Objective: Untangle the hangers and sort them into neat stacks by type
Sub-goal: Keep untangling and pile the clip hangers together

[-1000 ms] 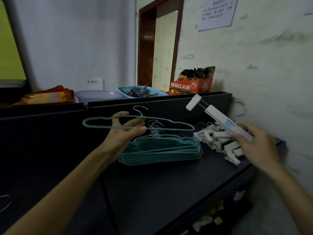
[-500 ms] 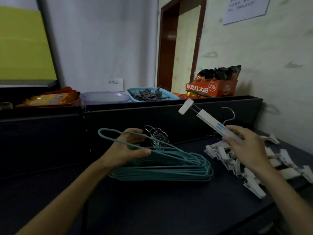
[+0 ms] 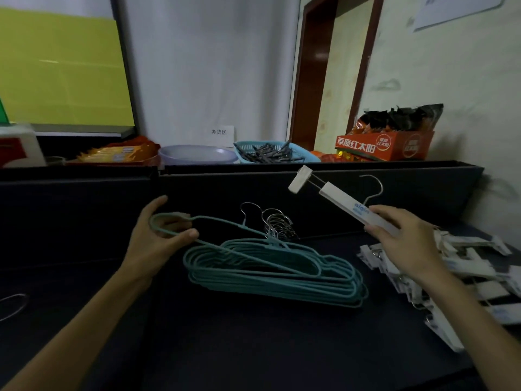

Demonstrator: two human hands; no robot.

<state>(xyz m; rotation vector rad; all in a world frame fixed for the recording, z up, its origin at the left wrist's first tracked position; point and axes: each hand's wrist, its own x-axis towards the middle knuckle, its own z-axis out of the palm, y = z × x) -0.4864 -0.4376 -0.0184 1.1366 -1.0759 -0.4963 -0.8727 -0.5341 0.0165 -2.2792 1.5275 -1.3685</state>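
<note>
My left hand [image 3: 153, 238] grips one end of a single teal wire hanger [image 3: 225, 244], whose far end lies on top of the teal hanger stack [image 3: 282, 283] at the middle of the dark table [image 3: 253, 348]. The stack's metal hooks [image 3: 277, 224] bunch together at the back. My right hand [image 3: 397, 244] holds a white clip hanger [image 3: 338, 198] tilted up to the left, its metal hook behind it. Under that hand lies a loose pile of white clip hangers [image 3: 462, 272] on the table's right side.
A dark raised ledge [image 3: 253, 173] runs behind the table. On it stand a blue basket of clothespins [image 3: 270, 152], a pale bowl [image 3: 197, 155], snack packets [image 3: 118, 152] and an orange carton [image 3: 386, 145]. A wire loop [image 3: 12, 306] lies at the far left. A wall is close on the right.
My left hand has lowered the teal hanger's far end onto the stack. My right hand kept the white clip hanger raised. The view has swung left.
</note>
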